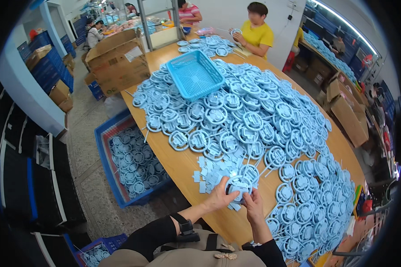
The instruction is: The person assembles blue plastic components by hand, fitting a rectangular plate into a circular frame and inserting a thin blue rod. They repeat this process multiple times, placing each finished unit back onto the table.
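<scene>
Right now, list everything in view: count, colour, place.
Table: one, wood-coloured, centre
Round parts: many, light blue, heaped on table
Held part: one, light blue, lower centre
Flat pieces: many, light blue, beyond held part
Basket: one, blue, atop heap
Large crate: one, blue, left of table
Small crate: one, purple, lower left
Stacked crates: several, blue, upper left
Cardboard boxes: several, brown, both sides
Co-workers: several, varied clothing, background
Left hand, right hand: two, bare, on held part

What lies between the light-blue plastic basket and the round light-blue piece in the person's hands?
In the head view, a heap of round light-blue plastic pieces, then, closer to the held piece, small flat light-blue pieces.
</scene>
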{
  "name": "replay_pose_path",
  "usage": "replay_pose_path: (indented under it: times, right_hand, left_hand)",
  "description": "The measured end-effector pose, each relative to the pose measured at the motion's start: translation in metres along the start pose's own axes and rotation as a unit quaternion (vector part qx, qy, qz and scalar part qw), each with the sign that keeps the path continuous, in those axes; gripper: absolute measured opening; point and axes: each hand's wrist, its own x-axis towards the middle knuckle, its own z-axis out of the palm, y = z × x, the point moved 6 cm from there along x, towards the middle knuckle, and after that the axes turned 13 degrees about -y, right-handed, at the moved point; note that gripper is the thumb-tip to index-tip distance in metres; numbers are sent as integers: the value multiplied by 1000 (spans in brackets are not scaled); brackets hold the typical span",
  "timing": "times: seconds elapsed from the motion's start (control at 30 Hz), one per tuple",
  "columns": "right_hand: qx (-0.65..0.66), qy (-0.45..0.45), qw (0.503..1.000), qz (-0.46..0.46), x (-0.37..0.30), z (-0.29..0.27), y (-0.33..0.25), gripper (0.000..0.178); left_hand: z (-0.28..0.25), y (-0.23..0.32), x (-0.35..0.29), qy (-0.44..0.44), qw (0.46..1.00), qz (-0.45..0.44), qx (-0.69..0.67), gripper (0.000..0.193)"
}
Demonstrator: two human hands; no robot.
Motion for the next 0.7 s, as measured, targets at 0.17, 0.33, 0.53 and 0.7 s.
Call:
replay_pose_path:
  times: [0.17, 0.33, 0.53, 0.7]
  right_hand:
    - [12, 13, 999, 50, -5, -26, 28, 29]
    - [-57, 220, 974, -20, -27, -162, 35, 17]
    - [220, 287, 914, -182, -46, -162, -24, 37]
    - [39, 171, 985, -4, 27, -68, 18, 32]
  left_hand:
    - [11, -53, 6, -32, 999, -13, 30, 64]
    - [-44, -70, 0, -9, 987, -148, 62, 73]
    - [-232, -82, -11, 280, 893, -3, 352, 46]
    - [-346, -49, 17, 373, 837, 56, 397, 44]
